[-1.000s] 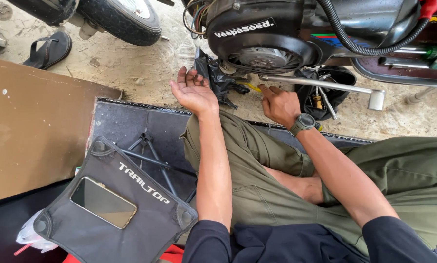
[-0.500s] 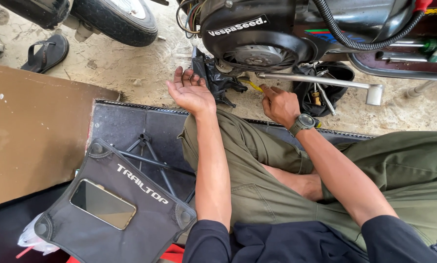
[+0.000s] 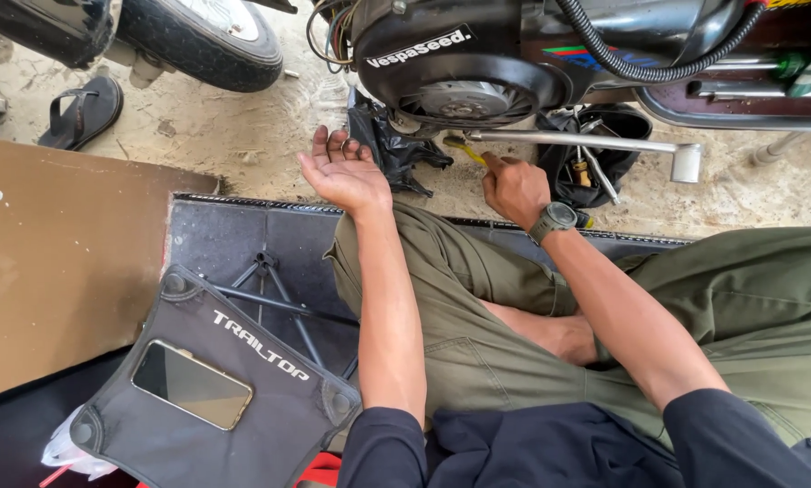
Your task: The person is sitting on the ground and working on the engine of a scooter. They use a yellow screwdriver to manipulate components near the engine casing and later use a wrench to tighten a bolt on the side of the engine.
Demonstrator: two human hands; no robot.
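Right hand (image 3: 512,185) grips yellow-handled tool (image 3: 464,147); left hand (image 3: 342,172) lies open

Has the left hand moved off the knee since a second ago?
No. The left hand lies palm up on the knee beside the black bag, as before; only the camera shifted.

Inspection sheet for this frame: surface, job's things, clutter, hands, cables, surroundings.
Surface: sandy ground; black mat under the seated person.
Job's things: yellow-handled tool under the black engine cover; metal lever beside it.
Clutter: phone on a dark pad; black bag of tools; black plastic bag.
Hands: left hand open, palm up, empty; right hand closed on the tool.
Cables: black hose; wire bundle.
Surroundings: tyre, sandal, brown board.
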